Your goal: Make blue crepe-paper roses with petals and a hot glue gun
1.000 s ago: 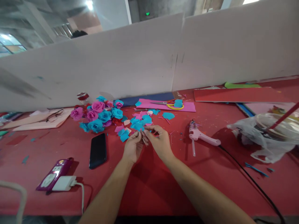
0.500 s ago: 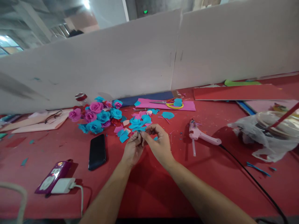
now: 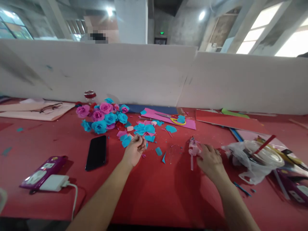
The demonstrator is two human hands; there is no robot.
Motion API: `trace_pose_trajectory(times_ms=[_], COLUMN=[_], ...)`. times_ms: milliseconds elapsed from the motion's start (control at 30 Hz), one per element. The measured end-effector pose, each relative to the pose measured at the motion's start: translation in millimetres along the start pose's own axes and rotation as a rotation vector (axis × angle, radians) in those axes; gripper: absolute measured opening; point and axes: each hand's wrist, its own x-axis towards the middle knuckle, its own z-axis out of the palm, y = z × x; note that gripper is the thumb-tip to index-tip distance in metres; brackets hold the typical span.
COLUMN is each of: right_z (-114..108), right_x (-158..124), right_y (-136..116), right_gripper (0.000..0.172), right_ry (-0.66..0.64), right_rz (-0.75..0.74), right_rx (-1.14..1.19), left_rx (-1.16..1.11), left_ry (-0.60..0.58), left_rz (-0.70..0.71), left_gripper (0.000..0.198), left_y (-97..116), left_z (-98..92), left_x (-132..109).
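Observation:
My left hand [image 3: 136, 148] is closed in a pinch at the base of a blue paper flower [image 3: 144, 129], whose petals spread just above the fingertips. My right hand [image 3: 211, 159] lies over the handle of a pink hot glue gun [image 3: 193, 148], its fingers curled round and hiding the grip. A clear glue stick [image 3: 192, 163] points from the gun toward me. Around the left hand lie loose blue paper petals [image 3: 125, 141] and pink scraps. A bunch of pink and blue paper roses [image 3: 102, 117] stands to the left, by a jar [image 3: 90, 95].
Yellow-handled scissors [image 3: 176, 121] rest on pink paper [image 3: 154, 114] at the back. A black phone [image 3: 96, 153] and a purple device [image 3: 43, 173] with a white charger [image 3: 55, 183] lie left. A plastic bag with a bowl [image 3: 261, 155] sits right. A white partition [image 3: 120, 73] runs behind.
My right hand has left the flower and moved right onto the glue gun. My left hand keeps the flower in nearly the same place. The view has levelled and shifted.

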Motion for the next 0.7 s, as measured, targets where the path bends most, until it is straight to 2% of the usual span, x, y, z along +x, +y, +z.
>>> trace_pose_trajectory(times_ms=[100,233,333,400,467,567,600,700], right_z=[9,14,13,9,1,-14,-18,-27], right_x=[-9,-5,3,4,1,-12,-18,-34], right_y=[15,17,20,21,18,-1,-11,-47], right_gripper=[0.04,0.038,0.037,0.036,0.028,0.02,0.022,0.022], right_ry=[-0.111,-0.163,-0.167,-0.112,-0.003,0.171,0.186,0.066], right_rz=[-0.025,-0.078,-0.08,-0.069,-0.069,-0.026,0.006,0.01], right_rx=[-0.17,-0.176,-0.151,-0.116,-0.014,0.304,0.441,0.846], left_rx=[-0.017,-0.035,0.023,0.096,0.183,0.297,0.325,0.395], left_ry=[-0.048,-0.082,-0.078,-0.069,-0.051,-0.006,0.013,0.062], left_rz=[0.007,0.026,0.035,0.074,0.137,0.224,0.239,0.236], left_gripper=[0.018,0.015,0.017,0.019,0.023,0.026,0.026,0.025], left_y=[2,6,7,6,3,-3,-5,-11], left_z=[-0.1,1.0,2.3,2.8,2.9,2.6,2.6,3.3], left_x=[-1,-3,-3,-3,-3,-2,-1,-2])
